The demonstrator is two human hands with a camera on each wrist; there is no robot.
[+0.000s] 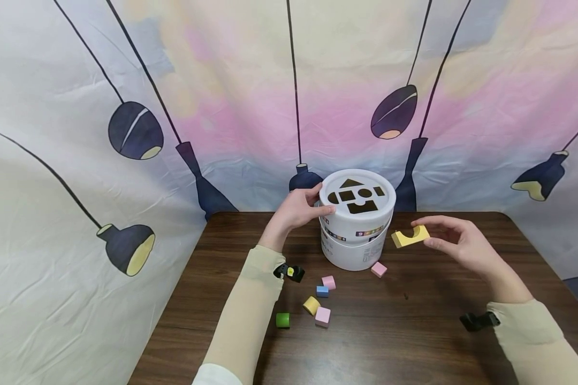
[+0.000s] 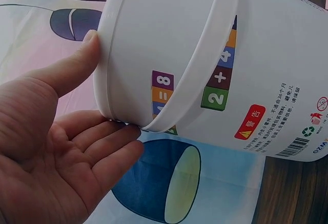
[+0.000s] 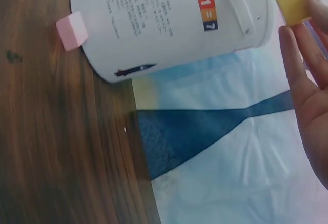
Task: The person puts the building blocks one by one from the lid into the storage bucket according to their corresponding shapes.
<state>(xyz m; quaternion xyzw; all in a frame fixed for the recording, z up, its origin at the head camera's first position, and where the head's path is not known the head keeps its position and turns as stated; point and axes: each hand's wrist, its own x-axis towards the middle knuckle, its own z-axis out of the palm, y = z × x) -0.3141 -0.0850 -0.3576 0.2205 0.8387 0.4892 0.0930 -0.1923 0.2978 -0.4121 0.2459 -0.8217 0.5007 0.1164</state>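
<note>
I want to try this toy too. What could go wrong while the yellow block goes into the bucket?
The yellow arch block is pinched only at its end by the right hand, so it might slip and drop onto the table. The lid has several cut-outs, and the block may jam if turned the wrong way. The left hand only touches the white bucket at its side, so a hard push could tip it.
</note>
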